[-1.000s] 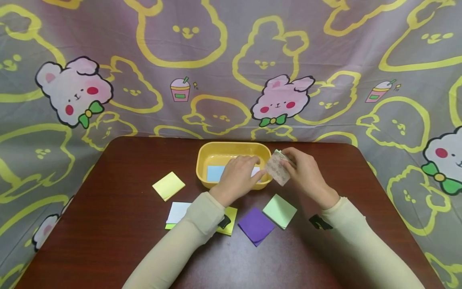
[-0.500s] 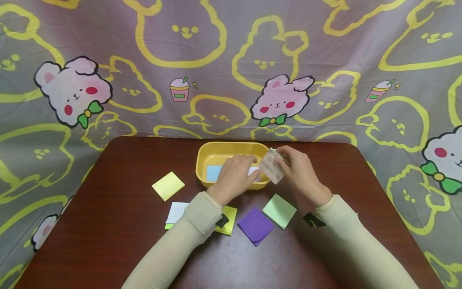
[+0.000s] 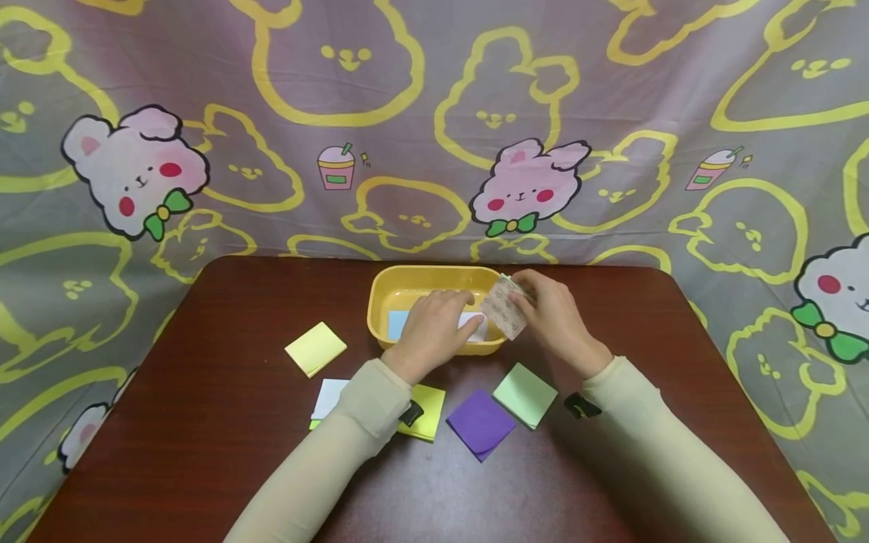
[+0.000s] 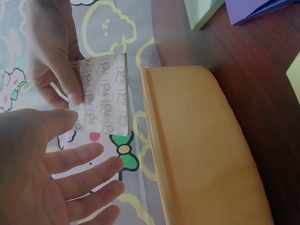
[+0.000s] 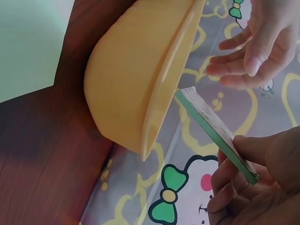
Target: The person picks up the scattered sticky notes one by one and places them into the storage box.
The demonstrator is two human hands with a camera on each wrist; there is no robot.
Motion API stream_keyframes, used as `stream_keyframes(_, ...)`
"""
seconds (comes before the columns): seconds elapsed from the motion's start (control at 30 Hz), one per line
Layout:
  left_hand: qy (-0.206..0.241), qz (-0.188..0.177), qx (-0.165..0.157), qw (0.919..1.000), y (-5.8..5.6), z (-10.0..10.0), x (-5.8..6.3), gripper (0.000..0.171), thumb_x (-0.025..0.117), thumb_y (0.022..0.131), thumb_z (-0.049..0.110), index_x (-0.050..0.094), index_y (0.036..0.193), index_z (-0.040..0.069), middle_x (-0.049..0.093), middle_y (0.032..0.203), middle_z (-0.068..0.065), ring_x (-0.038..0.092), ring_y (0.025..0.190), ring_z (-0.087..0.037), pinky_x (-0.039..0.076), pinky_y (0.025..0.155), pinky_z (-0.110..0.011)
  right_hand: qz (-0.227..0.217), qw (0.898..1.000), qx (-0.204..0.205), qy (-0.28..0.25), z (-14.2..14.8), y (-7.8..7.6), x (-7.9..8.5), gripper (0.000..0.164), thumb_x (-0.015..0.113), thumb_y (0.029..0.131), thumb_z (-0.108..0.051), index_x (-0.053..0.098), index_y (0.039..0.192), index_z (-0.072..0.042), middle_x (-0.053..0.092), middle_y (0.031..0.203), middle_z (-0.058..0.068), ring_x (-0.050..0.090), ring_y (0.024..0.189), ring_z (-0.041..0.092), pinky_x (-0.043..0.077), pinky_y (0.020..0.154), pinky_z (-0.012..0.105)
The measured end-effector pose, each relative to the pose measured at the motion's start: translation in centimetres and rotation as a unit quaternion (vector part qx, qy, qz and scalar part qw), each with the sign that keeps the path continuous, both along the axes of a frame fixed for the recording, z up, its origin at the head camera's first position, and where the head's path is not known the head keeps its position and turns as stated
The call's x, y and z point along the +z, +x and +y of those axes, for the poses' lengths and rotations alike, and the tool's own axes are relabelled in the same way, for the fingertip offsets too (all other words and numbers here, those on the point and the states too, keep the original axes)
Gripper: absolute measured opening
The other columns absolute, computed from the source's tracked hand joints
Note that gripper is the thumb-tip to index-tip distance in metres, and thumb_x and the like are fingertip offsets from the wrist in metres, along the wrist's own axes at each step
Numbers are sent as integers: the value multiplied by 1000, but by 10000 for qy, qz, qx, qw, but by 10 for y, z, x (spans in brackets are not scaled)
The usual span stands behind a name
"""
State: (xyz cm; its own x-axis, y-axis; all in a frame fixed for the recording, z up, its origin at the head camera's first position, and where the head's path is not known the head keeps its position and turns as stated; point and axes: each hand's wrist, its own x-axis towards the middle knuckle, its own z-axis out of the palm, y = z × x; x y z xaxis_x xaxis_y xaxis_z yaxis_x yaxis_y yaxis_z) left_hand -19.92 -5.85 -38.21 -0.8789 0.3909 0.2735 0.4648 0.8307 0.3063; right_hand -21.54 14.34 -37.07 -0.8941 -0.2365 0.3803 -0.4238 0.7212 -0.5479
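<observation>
Since a second ago, the pad has shifted left, above the right rim of the yellow tray. Over the tray, the left hand spreads loose fingers; the tilted pad, pale green with printed whitish backing, is pinched by the right hand.

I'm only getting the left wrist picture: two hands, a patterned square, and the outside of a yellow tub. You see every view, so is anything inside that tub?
Observer: Yes. The head view shows a light blue pad and a whitish piece lying in the yellow tub, both partly hidden from that camera.

Visitor: Oh, nice! And is there anything on the table off the tub's left end?

Observer: There is: in the head view, a pale yellow pad lies at an angle on the table there, apart from the tub.
</observation>
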Motion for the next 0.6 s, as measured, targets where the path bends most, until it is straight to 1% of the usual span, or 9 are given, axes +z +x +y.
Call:
stream_keyframes(0.23, -49, -33, -3, 10000, -1, -1, 0, 39, 52, 92, 43, 64, 112, 13, 67, 105, -3, 60, 95, -21, 47, 79, -38, -74, 10000, 38, 17, -7, -2, -1, 21, 61, 89, -13, 63, 108, -4, 67, 90, 9, 58, 75, 19, 47, 65, 36)
stream_keyframes(0.43, -53, -102, 95, 9999, -2, -4, -1, 38, 53, 91, 43, 64, 113, 13, 67, 105, -3, 59, 95, -21, 46, 80, -38, -107, 9999, 20, 41, -9, -7, -4, 21, 61, 89, -13, 63, 107, -4, 66, 87, 8, 56, 71, 19, 46, 64, 35)
stream_keyframes(0.6, -26, -173, 147, 9997, -2, -5, -3, 38, 54, 91, 43, 64, 113, 13, 67, 106, -3, 59, 95, -21, 46, 79, -38, -171, 9998, -19, 32, -10, -11, -7, 21, 61, 89, -13, 63, 108, -5, 67, 87, 8, 57, 71, 18, 46, 63, 35)
